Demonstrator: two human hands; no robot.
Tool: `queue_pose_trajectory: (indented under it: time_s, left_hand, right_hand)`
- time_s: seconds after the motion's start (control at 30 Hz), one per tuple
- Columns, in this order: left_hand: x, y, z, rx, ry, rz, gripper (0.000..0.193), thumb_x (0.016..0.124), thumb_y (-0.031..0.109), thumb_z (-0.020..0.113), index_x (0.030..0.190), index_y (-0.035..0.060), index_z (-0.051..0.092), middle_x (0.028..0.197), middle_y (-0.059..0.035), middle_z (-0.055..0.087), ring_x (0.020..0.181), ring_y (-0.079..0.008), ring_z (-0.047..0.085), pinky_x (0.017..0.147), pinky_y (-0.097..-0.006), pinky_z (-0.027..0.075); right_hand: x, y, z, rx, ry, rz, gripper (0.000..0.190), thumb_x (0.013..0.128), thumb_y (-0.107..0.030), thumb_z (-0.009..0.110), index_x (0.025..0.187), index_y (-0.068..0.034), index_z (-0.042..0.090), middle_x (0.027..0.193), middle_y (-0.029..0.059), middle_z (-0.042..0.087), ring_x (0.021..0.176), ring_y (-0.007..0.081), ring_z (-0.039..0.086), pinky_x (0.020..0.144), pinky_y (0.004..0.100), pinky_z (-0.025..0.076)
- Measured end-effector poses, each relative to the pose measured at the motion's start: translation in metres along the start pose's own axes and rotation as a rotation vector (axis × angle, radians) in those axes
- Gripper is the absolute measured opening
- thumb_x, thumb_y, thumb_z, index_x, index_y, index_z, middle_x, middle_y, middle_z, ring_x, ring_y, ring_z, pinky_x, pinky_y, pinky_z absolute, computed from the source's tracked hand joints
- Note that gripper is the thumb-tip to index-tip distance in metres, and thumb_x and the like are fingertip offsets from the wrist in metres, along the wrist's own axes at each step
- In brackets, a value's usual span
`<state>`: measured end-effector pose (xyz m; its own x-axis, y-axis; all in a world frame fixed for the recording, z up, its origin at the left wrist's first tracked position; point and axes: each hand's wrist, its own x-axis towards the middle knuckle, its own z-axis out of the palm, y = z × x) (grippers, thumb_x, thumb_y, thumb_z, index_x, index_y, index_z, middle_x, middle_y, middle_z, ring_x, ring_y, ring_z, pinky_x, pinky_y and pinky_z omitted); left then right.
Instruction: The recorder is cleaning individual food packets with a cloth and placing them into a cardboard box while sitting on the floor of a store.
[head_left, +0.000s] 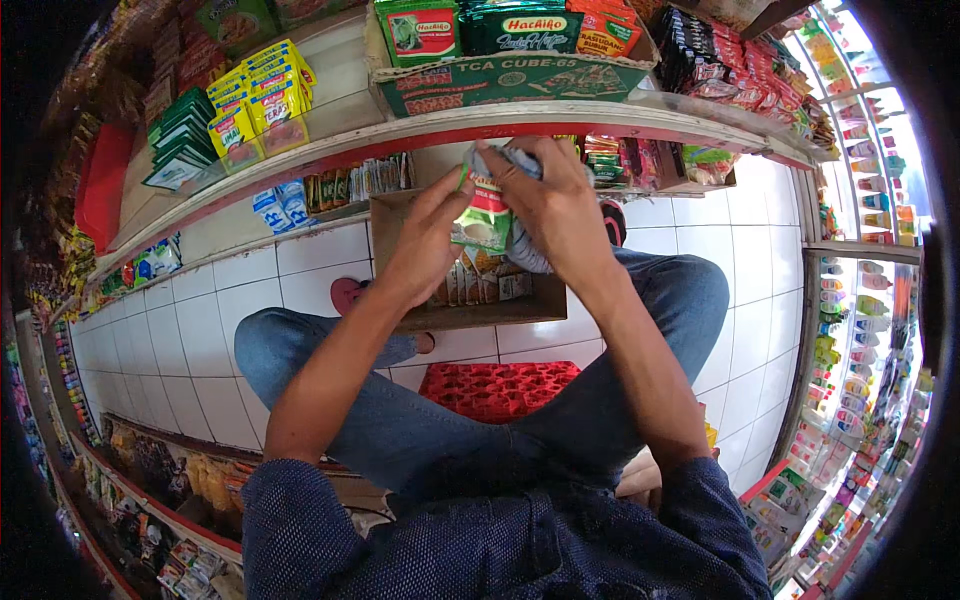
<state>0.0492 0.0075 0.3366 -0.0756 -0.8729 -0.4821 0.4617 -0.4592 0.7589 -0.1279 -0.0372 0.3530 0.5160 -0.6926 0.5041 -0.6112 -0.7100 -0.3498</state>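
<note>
Between my hands is a green and red seasoning sachet (482, 220), held up above a cardboard box on the floor. My left hand (424, 244) pinches its left edge between thumb and fingers. My right hand (561, 206) grips a bunched grey cloth (529, 251), with its fingers over the sachet's upper right part. Some of the cloth hangs below my right palm, and part of it shows above the sachet. Below, the open cardboard box (487, 321) holds rows of small packets (472, 289), partly covered by my hands and the sachet.
A shelf edge with a red strip (390, 154) runs just beyond my hands. On it stand a green carton (517, 81) of sachets and yellow packets (262, 97). A lower shelf holds more packets (360, 184). A red plastic crate (499, 390) lies between my legs on white floor tiles (322, 277).
</note>
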Motion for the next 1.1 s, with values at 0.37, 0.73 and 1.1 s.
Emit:
queue_pose_trajectory:
  time_s: [0.37, 0.73, 1.1]
  left_hand:
    - [0.015, 0.003, -0.027, -0.352, -0.115, 0.101, 0.033, 0.11, 0.021, 0.055, 0.135, 0.0, 0.057, 0.127, -0.0125, 0.067, 0.115, -0.0206, 0.068, 0.101, -0.0364, 0.056]
    - [0.017, 0.0, -0.024, -0.386, -0.121, 0.175, 0.046, 0.11, 0.037, 0.052, 0.139, 0.0012, 0.057, 0.132, -0.0126, 0.066, 0.124, -0.023, 0.063, 0.109, -0.041, 0.049]
    - [0.004, -0.014, -0.007, -0.546, -0.242, -0.078, 0.064, 0.108, 0.056, 0.045, 0.148, 0.0058, 0.049, 0.14, -0.0118, 0.061, 0.132, -0.025, 0.057, 0.115, -0.0446, 0.041]
  right_hand:
    - [-0.012, -0.007, -0.005, 0.11, -0.073, 0.044, 0.05, 0.078, -0.005, 0.076, 0.128, -0.01, 0.073, 0.111, 0.0126, 0.064, 0.106, 0.0312, 0.062, 0.092, 0.0419, 0.054]
    - [-0.021, -0.028, 0.007, 0.322, -0.179, -0.039, 0.045, 0.079, -0.004, 0.075, 0.124, -0.01, 0.075, 0.118, 0.0117, 0.063, 0.111, 0.0319, 0.061, 0.097, 0.0413, 0.054]
    - [-0.007, -0.023, 0.013, 0.144, -0.021, -0.014, 0.05, 0.077, -0.004, 0.074, 0.126, -0.01, 0.072, 0.117, 0.0116, 0.063, 0.114, 0.0324, 0.06, 0.098, 0.0448, 0.053]
